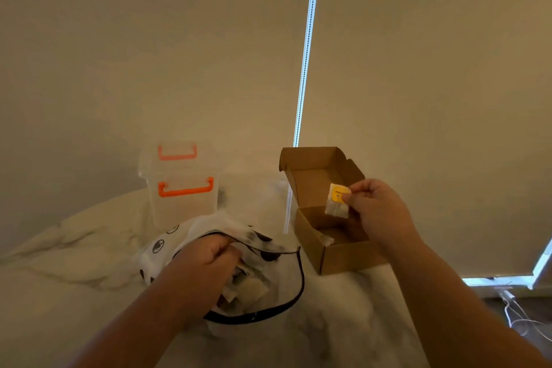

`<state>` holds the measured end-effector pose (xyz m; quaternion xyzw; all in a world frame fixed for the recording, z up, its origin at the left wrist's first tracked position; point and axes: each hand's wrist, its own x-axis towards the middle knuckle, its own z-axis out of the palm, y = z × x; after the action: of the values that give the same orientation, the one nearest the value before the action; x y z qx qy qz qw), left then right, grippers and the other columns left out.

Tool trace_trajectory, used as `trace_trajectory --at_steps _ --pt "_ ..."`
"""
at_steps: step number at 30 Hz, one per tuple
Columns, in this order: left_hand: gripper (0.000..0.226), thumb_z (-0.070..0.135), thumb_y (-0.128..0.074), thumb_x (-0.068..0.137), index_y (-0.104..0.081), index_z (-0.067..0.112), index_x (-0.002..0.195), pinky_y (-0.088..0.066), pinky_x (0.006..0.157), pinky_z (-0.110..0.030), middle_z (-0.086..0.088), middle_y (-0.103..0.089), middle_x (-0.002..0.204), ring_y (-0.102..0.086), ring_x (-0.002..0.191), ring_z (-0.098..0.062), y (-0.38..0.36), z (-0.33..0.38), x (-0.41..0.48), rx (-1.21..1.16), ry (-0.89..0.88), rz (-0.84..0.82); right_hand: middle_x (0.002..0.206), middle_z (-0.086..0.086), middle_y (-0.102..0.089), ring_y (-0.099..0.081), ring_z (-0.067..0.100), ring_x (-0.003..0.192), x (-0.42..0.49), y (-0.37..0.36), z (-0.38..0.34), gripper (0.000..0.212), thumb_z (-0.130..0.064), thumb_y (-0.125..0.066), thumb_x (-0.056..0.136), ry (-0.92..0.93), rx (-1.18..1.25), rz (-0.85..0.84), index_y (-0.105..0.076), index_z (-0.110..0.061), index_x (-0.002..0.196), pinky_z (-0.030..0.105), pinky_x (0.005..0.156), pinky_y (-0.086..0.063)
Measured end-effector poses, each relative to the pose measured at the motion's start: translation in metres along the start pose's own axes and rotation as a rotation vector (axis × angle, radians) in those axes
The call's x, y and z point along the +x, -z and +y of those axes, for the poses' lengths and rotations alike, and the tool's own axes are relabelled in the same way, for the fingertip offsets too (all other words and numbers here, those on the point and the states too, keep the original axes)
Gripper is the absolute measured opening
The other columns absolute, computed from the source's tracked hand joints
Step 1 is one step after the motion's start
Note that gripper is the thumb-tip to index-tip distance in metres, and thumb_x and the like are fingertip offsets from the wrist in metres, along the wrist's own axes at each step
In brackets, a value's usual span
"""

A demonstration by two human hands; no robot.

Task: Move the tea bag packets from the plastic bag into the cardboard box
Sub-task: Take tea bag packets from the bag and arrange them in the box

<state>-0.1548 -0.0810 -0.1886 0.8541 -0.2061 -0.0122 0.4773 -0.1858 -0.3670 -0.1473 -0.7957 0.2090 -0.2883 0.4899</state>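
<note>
A white plastic bag [268, 305] with a black rim and dark prints lies open on the bed in front of me, with several pale tea bag packets [252, 285] inside. My left hand [206, 260] reaches into the bag's mouth, fingers curled among the packets; whether it grips one is hidden. A brown cardboard box [337, 257] stands to the right with its lid flipped up. My right hand [379, 212] pinches a tea bag packet with a yellow tag [337, 202] and holds it just above the box's open interior.
A clear plastic storage tub [182, 203] with orange handles stands behind the bag, its lid leaning behind it. Everything rests on a rumpled white bedsheet [74, 263]. A roller blind with a bead chain [306, 48] hangs behind. Cables [513, 311] lie on the floor at right.
</note>
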Motion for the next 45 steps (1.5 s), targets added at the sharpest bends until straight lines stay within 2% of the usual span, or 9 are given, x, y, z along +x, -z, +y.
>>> trace_trajectory --at_steps 2,6,9,11,18,27,35,39,45 --pt "0.025 0.025 -0.049 0.097 -0.07 0.036 0.091 -0.049 0.072 -0.018 0.018 -0.07 0.084 -0.062 0.079 0.004 -0.001 0.0 0.0 0.02 -0.021 0.014 0.09 -0.001 -0.065 -0.063 0.017 0.079 0.031 0.002 0.008 0.006 -0.021 -0.066 0.09 0.061 -0.305 -0.016 -0.062 -0.025 0.09 0.031 0.063 -0.056" --pt "0.022 0.027 -0.048 0.098 -0.067 0.038 0.095 -0.048 0.072 -0.015 0.017 -0.068 0.087 -0.061 0.082 0.002 -0.003 -0.005 0.003 0.077 -0.017 0.009 0.093 0.006 -0.063 -0.062 0.022 0.085 0.069 -0.018 0.02 0.008 -0.01 -0.059 0.088 0.0 -0.684 -0.283 -0.064 -0.016 0.091 0.04 0.078 -0.059" --pt "0.022 0.031 -0.047 0.098 -0.067 0.04 0.099 -0.047 0.071 -0.013 0.023 -0.067 0.088 -0.059 0.083 0.009 -0.003 -0.008 0.003 0.097 -0.052 0.007 0.091 0.006 -0.066 -0.066 0.019 0.08 0.081 -0.036 0.029 0.017 -0.012 -0.058 0.09 -0.045 -0.828 -0.426 -0.068 -0.01 0.104 0.033 0.067 -0.059" --pt "0.022 0.029 -0.048 0.098 -0.068 0.04 0.097 -0.045 0.073 -0.015 0.029 -0.065 0.088 -0.057 0.085 0.012 -0.003 -0.008 0.004 0.088 -0.068 0.019 0.085 0.004 -0.066 -0.065 0.015 0.068 0.087 -0.041 0.036 0.021 -0.01 -0.06 0.087 -0.078 -0.795 -0.43 -0.067 -0.008 0.106 0.025 0.055 -0.053" --pt "0.025 0.025 -0.048 0.095 -0.068 0.041 0.095 -0.044 0.075 -0.014 0.026 -0.066 0.088 -0.055 0.088 0.013 -0.005 -0.011 0.005 0.091 -0.089 0.035 0.104 0.012 -0.069 -0.066 0.025 0.095 0.084 -0.049 0.052 0.015 -0.016 -0.059 0.09 -0.083 -0.859 -0.452 -0.069 -0.01 0.1 0.038 0.089 -0.055" --pt "0.023 0.027 -0.048 0.096 -0.068 0.038 0.093 -0.047 0.07 -0.018 0.023 -0.066 0.084 -0.06 0.081 0.003 -0.002 -0.014 0.007 0.089 -0.061 0.069 0.098 0.018 -0.071 -0.072 0.031 0.089 0.07 -0.06 0.042 0.02 -0.007 -0.059 0.084 -0.131 -0.554 -0.374 -0.066 -0.002 0.101 0.042 0.075 -0.061" --pt "0.024 0.029 -0.047 0.097 -0.067 0.041 0.102 -0.051 0.086 -0.025 0.022 -0.066 0.093 -0.06 0.091 0.0 -0.002 -0.018 0.008 0.105 -0.042 0.043 0.106 0.014 -0.069 -0.059 0.021 0.083 0.063 -0.068 0.043 0.026 -0.014 -0.06 0.085 -0.066 -0.6 -0.35 -0.069 -0.006 0.108 0.033 0.077 -0.052" --pt "0.025 0.029 -0.047 0.096 -0.066 0.042 0.104 -0.052 0.089 -0.026 0.023 -0.066 0.097 -0.06 0.095 0.0 -0.002 -0.02 0.01 0.117 -0.045 0.047 0.102 0.01 -0.069 -0.064 0.02 0.088 0.061 -0.073 0.04 0.02 -0.015 -0.057 0.09 -0.025 -0.648 -0.399 -0.069 -0.009 0.104 0.031 0.084 -0.055" --pt "0.024 0.029 -0.046 0.097 -0.066 0.041 0.101 -0.052 0.084 -0.023 0.02 -0.067 0.093 -0.06 0.09 0.001 -0.003 -0.019 0.009 0.119 -0.05 0.06 0.085 0.004 -0.068 -0.063 0.015 0.076 0.053 -0.091 0.031 0.015 -0.012 -0.057 0.088 0.067 -0.624 -0.459 -0.072 -0.014 0.088 0.021 0.059 -0.05"
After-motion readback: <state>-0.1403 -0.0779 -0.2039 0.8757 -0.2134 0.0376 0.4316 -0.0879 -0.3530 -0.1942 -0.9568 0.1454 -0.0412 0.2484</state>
